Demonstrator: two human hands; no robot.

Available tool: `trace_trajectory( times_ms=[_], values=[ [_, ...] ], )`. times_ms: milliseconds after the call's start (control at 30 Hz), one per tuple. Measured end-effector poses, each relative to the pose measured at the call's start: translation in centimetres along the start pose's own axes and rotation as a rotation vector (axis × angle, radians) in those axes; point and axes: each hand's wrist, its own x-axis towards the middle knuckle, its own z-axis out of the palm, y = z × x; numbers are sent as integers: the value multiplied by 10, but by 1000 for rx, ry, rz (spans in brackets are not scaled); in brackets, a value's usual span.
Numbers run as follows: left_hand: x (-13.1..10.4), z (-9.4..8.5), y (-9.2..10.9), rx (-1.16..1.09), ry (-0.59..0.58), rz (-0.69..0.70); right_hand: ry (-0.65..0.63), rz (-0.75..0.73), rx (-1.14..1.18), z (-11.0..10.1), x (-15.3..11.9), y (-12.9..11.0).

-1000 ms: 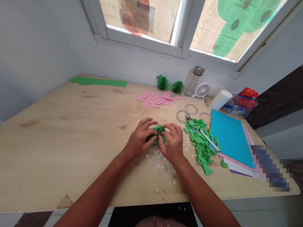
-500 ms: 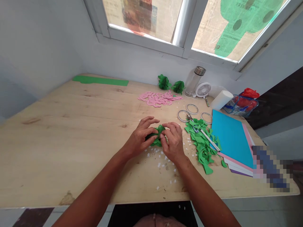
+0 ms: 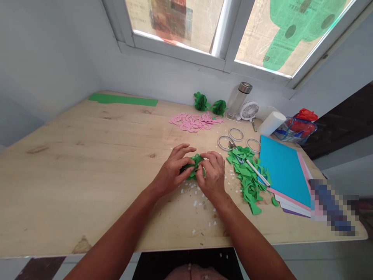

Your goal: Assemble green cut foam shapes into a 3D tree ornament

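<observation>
Between my two hands, close above the wooden table, is a layered green paper piece with rounded lobes. My left hand grips it from the left, thumb and fingers closed on its folds. On the other side my right hand pinches its edge with thumb and forefinger. The fingers cover much of the piece. Small white paper bits lie scattered beneath and in front of the hands. At the back stand two similar green paper ornaments, fanned out in layers.
Pink paper cut-outs lie behind my hands. To the right are green scraps, scissors, tape rolls, a white pen and blue paper sheets. A bottle and fan stand by the wall.
My right thumb and fingers have shifted slightly on the green paper piece, and a lobe now shows beside the right thumb. The left hand stays nearly still.
</observation>
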Motion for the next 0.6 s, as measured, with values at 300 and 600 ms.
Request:
trace_trajectory(
  times_ms=[300,600],
  values=[
    [0,-4,-4,-271,145,-331,120,109,89,-7,3,5],
    [-1,-5,-6,-595,219,-536,151,223,220,-11,6,8]
  ],
)
